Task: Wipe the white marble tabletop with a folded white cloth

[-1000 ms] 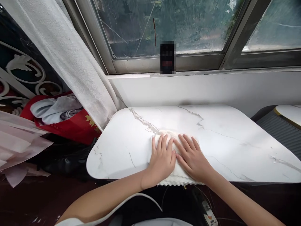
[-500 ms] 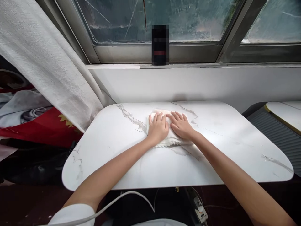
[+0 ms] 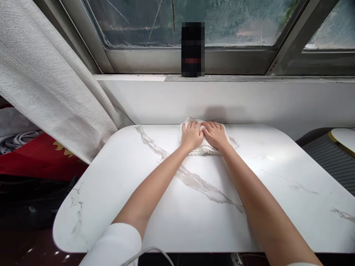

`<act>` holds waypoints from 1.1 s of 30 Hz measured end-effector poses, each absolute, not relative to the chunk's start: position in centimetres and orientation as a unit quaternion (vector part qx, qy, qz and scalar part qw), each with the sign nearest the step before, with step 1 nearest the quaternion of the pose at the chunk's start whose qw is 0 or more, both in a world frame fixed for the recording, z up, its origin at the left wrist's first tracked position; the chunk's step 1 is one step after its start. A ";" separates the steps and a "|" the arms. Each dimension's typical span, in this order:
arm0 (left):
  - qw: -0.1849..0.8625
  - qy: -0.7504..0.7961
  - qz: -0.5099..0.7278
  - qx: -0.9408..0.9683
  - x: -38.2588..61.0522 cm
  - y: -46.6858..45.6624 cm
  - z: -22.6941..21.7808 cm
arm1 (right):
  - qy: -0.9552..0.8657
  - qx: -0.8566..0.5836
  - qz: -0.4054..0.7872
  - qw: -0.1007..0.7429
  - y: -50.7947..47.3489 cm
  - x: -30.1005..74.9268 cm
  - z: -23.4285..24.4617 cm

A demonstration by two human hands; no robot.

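Observation:
A white cloth [image 3: 231,142] lies bunched at the far edge of a white marble-patterned table [image 3: 116,184], close to the wall. My left hand [image 3: 191,135] and my right hand [image 3: 215,134] rest side by side on top of the cloth, palms down, fingers stretched flat and pressing it onto the tabletop. Both arms reach far forward across the table. Most of the cloth is hidden under the hands.
A white curtain [image 3: 47,85] hangs at the left beside the table. A dark blurred object [image 3: 192,50] stands on the window sill above the cloth. Red and grey fabric [image 3: 36,155] lies at the left. Another table's edge [image 3: 344,138] shows at the right.
Both hands have pushed the cloth away from me, from the near edge of the table across to the far edge by the wall. The arms have stretched out.

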State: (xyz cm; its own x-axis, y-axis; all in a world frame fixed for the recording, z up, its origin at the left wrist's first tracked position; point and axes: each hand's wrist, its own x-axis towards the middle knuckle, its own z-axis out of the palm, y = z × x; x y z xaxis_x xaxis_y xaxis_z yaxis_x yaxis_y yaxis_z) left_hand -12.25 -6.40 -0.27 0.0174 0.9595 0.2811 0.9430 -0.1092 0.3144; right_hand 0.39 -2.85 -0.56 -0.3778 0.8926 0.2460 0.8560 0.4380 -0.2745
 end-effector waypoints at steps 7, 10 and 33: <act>-0.001 0.664 0.220 0.714 -12.2 -3.7 -0.4 | -0.814 -0.542 0.055 0.201 -0.4 0.3 -0.8; -0.005 0.665 0.217 0.714 -12.2 -3.4 -0.6 | -0.815 -0.541 0.047 0.203 -0.1 0.3 -0.9; -0.026 0.668 0.195 0.718 -8.6 -8.6 -1.0 | -0.836 -0.528 -0.019 0.152 -5.5 4.1 -1.1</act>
